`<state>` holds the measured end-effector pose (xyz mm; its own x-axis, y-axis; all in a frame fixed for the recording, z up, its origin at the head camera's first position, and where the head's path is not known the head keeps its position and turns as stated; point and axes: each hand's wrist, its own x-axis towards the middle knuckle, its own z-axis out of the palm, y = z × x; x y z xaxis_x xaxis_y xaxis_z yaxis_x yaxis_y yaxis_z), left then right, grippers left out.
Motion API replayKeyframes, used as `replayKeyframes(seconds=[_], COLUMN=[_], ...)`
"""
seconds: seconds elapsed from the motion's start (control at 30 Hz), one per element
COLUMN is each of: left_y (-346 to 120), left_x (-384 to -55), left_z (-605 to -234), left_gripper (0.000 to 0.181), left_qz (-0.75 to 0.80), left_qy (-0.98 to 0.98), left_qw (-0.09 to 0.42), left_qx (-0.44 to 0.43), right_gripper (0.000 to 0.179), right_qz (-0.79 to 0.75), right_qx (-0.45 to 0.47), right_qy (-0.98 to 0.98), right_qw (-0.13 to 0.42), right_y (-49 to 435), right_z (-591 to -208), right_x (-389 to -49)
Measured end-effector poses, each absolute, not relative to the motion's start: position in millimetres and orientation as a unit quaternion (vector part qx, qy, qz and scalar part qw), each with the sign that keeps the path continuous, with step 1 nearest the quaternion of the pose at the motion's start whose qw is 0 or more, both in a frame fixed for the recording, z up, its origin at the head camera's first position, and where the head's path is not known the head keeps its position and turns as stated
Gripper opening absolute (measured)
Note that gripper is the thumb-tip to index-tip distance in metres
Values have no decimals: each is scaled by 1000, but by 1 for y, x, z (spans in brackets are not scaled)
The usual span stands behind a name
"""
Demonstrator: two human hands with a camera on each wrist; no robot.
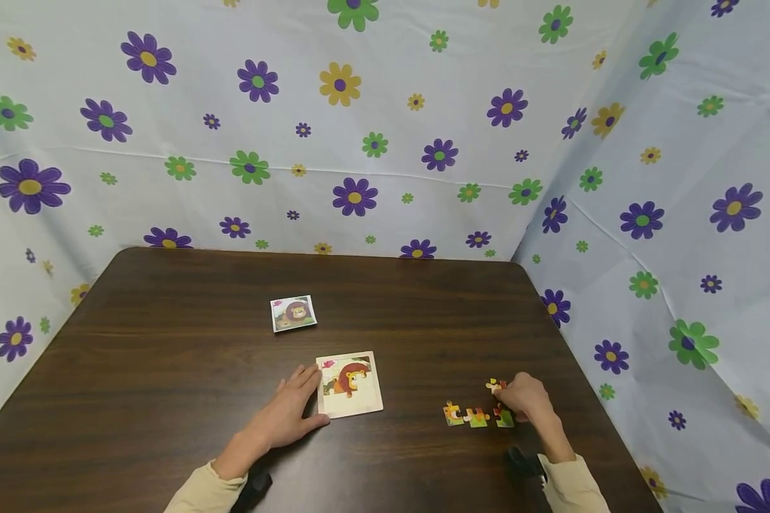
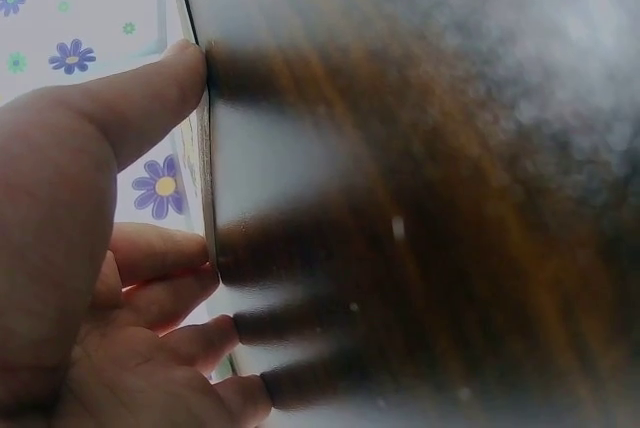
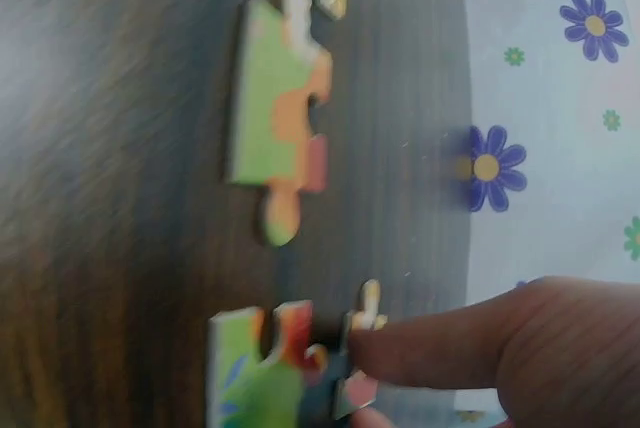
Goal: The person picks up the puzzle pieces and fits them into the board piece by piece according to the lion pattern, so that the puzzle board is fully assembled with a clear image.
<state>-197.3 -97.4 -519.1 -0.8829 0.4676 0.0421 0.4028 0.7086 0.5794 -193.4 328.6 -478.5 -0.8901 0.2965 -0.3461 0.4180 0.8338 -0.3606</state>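
Observation:
A square wooden puzzle board [image 1: 362,401], partly filled with a lion picture, lies on the table. Along its left side rests my left hand [image 1: 289,410], fingers extended; in the left wrist view the thumb [image 2: 165,88] and fingertips touch the board's edge. Over to the right, my right hand [image 1: 529,399] has curled fingers and pinches a jigsaw piece [image 1: 495,385]. The right wrist view shows the thumb [image 3: 430,348] against that piece, partly hiding it. Close by lie a green-and-red piece [image 1: 504,417], an orange-and-green piece [image 1: 478,417] and a yellow piece [image 1: 452,413].
Behind the board lies a lion picture card [image 1: 293,314] on the dark wooden table [image 1: 199,356]. Flowered cloth [image 1: 391,157] hangs behind the table and along its right side.

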Motion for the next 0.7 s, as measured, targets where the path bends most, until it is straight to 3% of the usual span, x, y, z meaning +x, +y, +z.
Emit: replayKeyframes(seconds=[0.53,0.7], left_y=[-96,-96], left_x=[-197,-197], left_z=[-520,-519], left_gripper=[78,78], left_qz=[303,304], left_qy=[923,922], left_qw=[55,55], left_qx=[232,232], right_gripper=[44,23], right_qz=[-222,-275], right_qx=[179,147], right_qy=[948,943], right_qw=[141,117], right_y=[315,309], right_z=[-474,-469], right_x=[-208,-215])
